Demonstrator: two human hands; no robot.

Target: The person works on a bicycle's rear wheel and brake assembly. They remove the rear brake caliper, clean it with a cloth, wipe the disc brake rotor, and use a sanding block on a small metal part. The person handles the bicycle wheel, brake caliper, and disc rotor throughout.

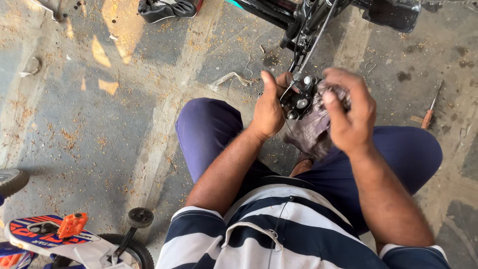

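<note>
Fingers (pixel 271 82) of the left hand (pixel 269 107) are curled shut around the left side of a black bicycle derailleur (pixel 300 99), thumb raised along its edge. Fingers (pixel 331 102) of the right hand (pixel 351 112) are closed on a grey-brown rag (pixel 311 132), pressing it against the right side of the same part. The derailleur sits squeezed between both sets of fingers, with its two small pulley wheels facing up, just above the person's knees in dark blue trousers (pixel 209 129).

A thin cable (pixel 316 37) runs up and away from the fingers to the black bicycle frame (pixel 279 12) at the top edge of the view. The rag hangs down below the fingers toward the lap.

To the right of the fingers, well apart, a screwdriver (pixel 430 112) with a reddish handle lies on the concrete floor (pixel 99 124). To the left of the fingers the floor is open and strewn with sawdust-like flecks. Far below and left, at the bottom edge, stands a small child's bicycle (pixel 50 236) with an orange pedal (pixel 72 224) and a training wheel (pixel 140 217).
</note>
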